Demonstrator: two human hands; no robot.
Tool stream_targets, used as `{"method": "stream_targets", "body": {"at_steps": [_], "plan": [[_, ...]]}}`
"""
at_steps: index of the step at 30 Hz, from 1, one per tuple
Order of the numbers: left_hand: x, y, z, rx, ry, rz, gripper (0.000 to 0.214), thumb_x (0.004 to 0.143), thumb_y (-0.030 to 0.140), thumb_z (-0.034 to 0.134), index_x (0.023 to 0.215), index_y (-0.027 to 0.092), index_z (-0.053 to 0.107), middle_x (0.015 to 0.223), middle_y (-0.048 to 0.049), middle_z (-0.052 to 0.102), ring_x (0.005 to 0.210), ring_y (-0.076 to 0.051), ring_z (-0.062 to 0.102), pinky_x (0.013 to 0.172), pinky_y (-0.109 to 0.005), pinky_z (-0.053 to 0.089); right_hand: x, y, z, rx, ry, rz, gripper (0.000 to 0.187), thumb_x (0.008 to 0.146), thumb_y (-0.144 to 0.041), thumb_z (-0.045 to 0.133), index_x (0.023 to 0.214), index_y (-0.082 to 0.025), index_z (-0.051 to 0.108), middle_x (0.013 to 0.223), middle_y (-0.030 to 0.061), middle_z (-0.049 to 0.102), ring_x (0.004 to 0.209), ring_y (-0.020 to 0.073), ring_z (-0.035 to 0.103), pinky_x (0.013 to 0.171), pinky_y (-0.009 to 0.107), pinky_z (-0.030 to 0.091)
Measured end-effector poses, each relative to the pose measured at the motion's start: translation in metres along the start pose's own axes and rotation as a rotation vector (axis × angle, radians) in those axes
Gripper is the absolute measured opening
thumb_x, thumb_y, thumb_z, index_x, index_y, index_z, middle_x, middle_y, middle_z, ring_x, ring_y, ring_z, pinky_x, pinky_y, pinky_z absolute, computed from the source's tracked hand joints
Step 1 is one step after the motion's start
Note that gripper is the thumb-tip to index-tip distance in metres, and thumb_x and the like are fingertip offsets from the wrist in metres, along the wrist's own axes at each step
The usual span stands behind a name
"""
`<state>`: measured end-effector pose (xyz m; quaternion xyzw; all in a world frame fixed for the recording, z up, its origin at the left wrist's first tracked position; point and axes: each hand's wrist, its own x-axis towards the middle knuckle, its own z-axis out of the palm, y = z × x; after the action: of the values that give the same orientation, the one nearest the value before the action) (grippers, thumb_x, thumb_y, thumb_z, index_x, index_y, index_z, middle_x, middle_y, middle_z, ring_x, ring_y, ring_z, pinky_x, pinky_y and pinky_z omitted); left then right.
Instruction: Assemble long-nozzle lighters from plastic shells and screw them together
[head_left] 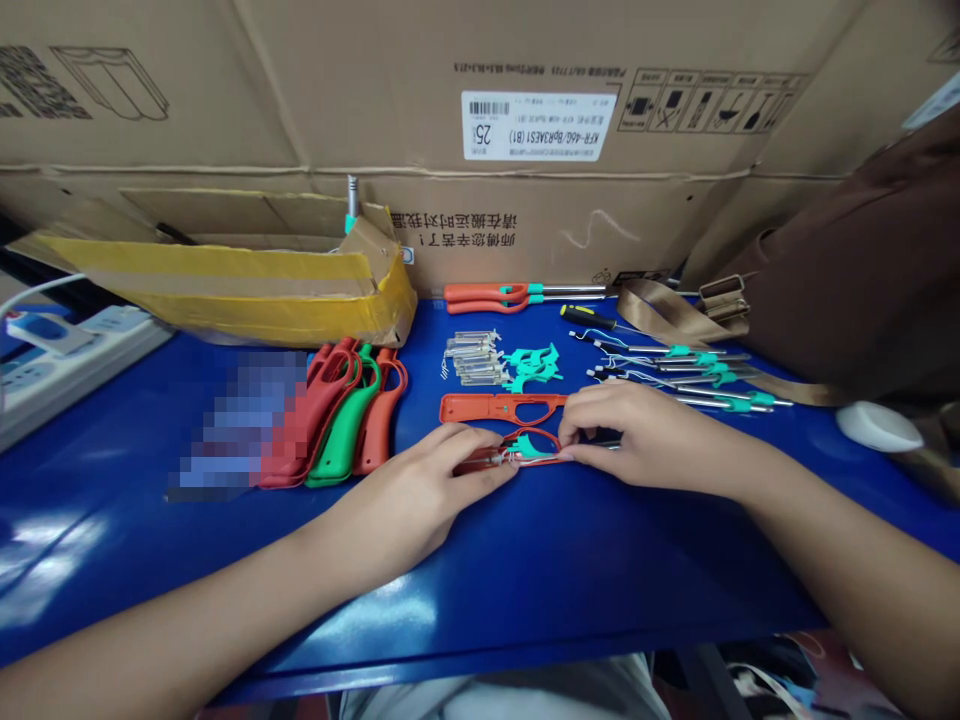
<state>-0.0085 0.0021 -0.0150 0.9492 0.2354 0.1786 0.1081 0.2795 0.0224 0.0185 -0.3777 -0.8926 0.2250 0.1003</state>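
An orange lighter half-shell [551,436] lies near the middle of the table, a turquoise trigger [529,447] and thin wires inside it. My left hand [431,480] grips its left end, thumb and fingers closed around the handle. My right hand [626,430] pinches the right end, near the start of a metal tube; the fingertips partly hide what they press. Just behind lies the other orange half-shell [480,408], apart from the one in my hands. Clear fuel tanks [474,358] and loose turquoise triggers [536,365] are grouped further back.
Several metal lighter tubes with wires [697,375] lie right, beside a screwdriver [589,317] and strap [660,312]. Finished-looking orange lighters [487,297] lie at the back. Red and green shells [345,420], a yellow-taped box [300,290] and a power strip [67,365] are left.
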Motion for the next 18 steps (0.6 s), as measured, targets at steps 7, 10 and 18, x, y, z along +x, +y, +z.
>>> {"method": "stream_targets", "body": {"at_steps": [7,10,18], "plan": [[-0.003,0.000,0.003,-0.026,0.054,-0.062,0.044,0.101,0.007,0.048,0.143,0.020,0.055,0.134,-0.0106,0.061,0.124,-0.021,0.061,0.104,-0.036,0.057,0.006,-0.002,0.002,0.224,0.082,0.168,0.017,0.093,-0.035,0.067,0.085,-0.020,0.070,0.079,0.0007,0.068,0.069,0.0143,0.059,0.063,0.027,0.046],[-0.003,0.001,0.006,-0.056,0.098,-0.096,0.042,0.103,0.012,0.050,0.144,0.021,0.052,0.136,-0.0103,0.060,0.125,-0.020,0.061,0.105,-0.035,0.056,0.005,0.004,0.002,0.114,0.176,0.092,0.017,0.098,-0.027,0.056,0.101,-0.020,0.072,0.095,0.0054,0.068,0.081,0.0167,0.063,0.074,0.031,0.051],[0.001,0.002,-0.006,0.021,0.195,-0.139,0.037,0.101,0.017,0.056,0.138,0.015,0.057,0.133,-0.0133,0.063,0.123,-0.025,0.060,0.106,-0.044,0.054,0.008,0.012,0.010,-0.125,0.193,-0.048,0.012,0.099,-0.023,0.056,0.093,-0.021,0.066,0.113,0.0105,0.064,0.103,0.0247,0.062,0.089,0.041,0.052]]}}
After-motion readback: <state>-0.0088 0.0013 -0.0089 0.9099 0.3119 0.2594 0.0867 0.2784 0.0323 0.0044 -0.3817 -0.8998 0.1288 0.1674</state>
